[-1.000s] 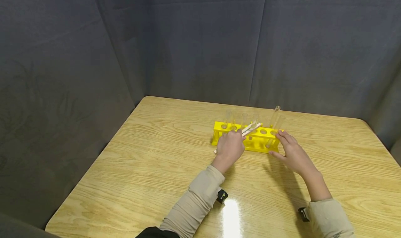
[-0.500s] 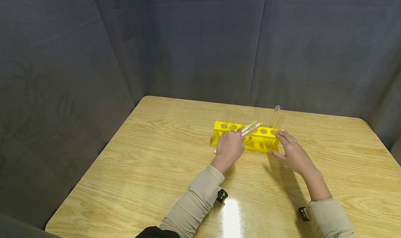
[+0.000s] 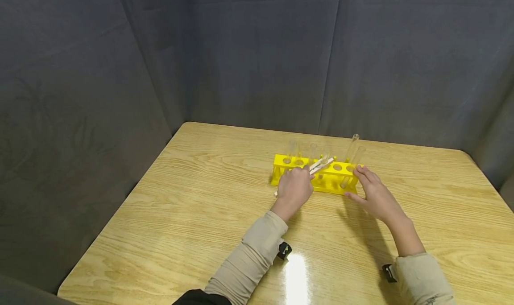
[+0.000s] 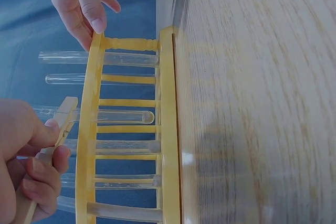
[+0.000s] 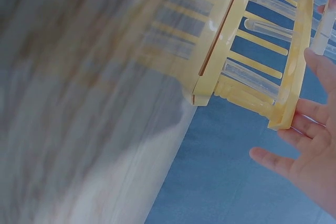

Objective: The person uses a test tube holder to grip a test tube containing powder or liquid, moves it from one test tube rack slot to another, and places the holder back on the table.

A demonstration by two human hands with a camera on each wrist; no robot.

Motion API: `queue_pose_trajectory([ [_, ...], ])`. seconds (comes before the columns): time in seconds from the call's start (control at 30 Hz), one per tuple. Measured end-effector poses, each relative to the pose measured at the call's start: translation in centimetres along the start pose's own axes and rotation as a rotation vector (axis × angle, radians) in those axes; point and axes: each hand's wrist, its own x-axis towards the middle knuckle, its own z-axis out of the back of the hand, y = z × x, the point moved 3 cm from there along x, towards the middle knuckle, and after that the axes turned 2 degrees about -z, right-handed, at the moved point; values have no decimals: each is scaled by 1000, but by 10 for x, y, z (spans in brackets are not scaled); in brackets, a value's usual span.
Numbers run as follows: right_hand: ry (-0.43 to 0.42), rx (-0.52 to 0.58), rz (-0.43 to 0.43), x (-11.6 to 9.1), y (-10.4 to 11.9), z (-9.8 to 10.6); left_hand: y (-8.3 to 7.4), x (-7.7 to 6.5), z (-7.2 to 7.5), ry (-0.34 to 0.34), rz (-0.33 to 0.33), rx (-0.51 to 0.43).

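Note:
My left hand (image 3: pixel 295 189) grips a wooden test tube holder (image 3: pixel 321 166) in front of the yellow test tube rack (image 3: pixel 330 190). In the left wrist view the holder's jaws are at the upper part of a glass test tube (image 4: pixel 122 116). That tube passes through the rack's top bar, its rounded bottom a little above the base. The fingertips of my right hand (image 3: pixel 377 200) touch the right end of the top bar, the fingers extended and the thumb held apart. Several other clear tubes (image 4: pixel 128 181) stand in the rack. One tube (image 3: pixel 352 149) rises behind its right end.
The rack stands on a wood-grain table (image 3: pixel 192 198), toward its far side. Dark grey cloth (image 3: pixel 257 64) hangs behind the table and along its left. A bright reflection lies on the tabletop between the forearms.

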Motion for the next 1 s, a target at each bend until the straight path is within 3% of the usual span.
queue_pose_trajectory([
  [1.0, -17, 7, 13, -1, -2, -1, 0, 0, -4, 20, 10, -8],
])
